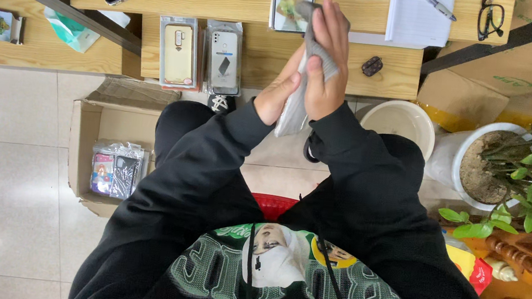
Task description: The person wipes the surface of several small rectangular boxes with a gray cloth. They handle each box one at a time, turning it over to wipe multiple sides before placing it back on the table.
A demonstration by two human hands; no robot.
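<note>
Both hands pressed around a grey phone case, held up in front of the chest.

The grey phone case (pixel 297 100) stands between the palms with its long axis running away from the body toward the worktop (pixel 256 56); the right hand (pixel 325 63) wraps over its far end, fingers closed on it, while the left hand (pixel 278 95) grips its near side from the left, so both are on it alike. Just beyond the fingertips lies a phone with a picture on its screen (pixel 288 0). Left of the hands, two clear rectangular packs lie side by side, one holding a gold case (pixel 179 51), one a silver case (pixel 224 56). Lower left, an open cardboard box (pixel 85 144) holds more wrapped cases (pixel 115 170).
</note>
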